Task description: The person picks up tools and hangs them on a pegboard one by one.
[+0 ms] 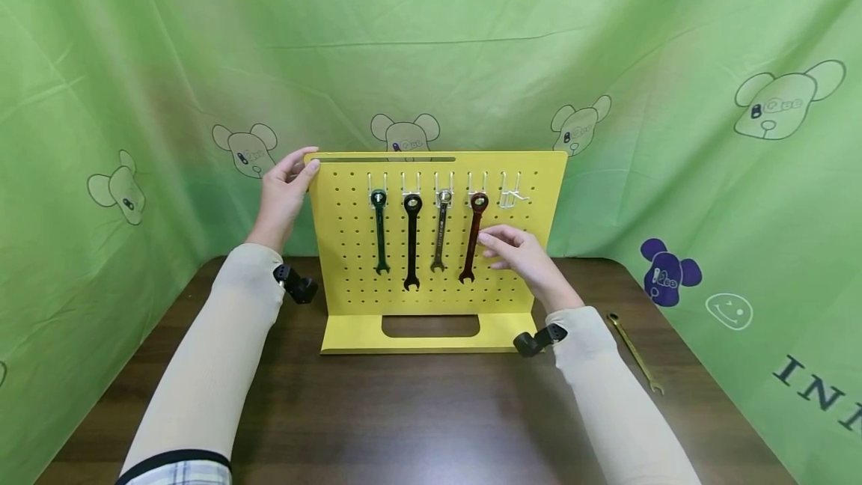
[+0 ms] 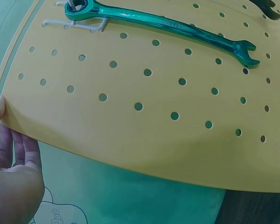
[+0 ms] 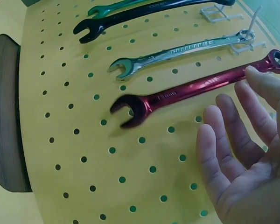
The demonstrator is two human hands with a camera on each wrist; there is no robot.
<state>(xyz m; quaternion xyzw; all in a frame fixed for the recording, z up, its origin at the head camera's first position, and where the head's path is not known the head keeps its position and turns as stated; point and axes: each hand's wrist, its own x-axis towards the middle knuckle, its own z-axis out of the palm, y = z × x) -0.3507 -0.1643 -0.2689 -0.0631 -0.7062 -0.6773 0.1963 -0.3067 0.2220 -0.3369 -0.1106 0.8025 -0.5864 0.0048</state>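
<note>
A yellow pegboard (image 1: 431, 307) stands upright, and my left hand (image 1: 281, 199) grips its top left corner, thumb in front and fingers behind the edge. A red combination wrench (image 3: 191, 88) hangs by its ring end from a white hook, its open end leaning left. My right hand (image 1: 524, 254) is beside its shaft; in the right wrist view the thumb tip overlaps the shaft near the ring and the other fingers are loosely extended. To the left hang a silver wrench (image 1: 441, 234), a black wrench (image 1: 412, 242) and a green wrench (image 2: 168, 25).
A bare white hook (image 1: 509, 197) is fixed at the board's upper right. On the brown table (image 1: 417, 410), to the right of my right forearm, lies a gold-coloured wrench (image 1: 635, 352). Green printed cloth (image 1: 431, 43) hangs around the back and sides.
</note>
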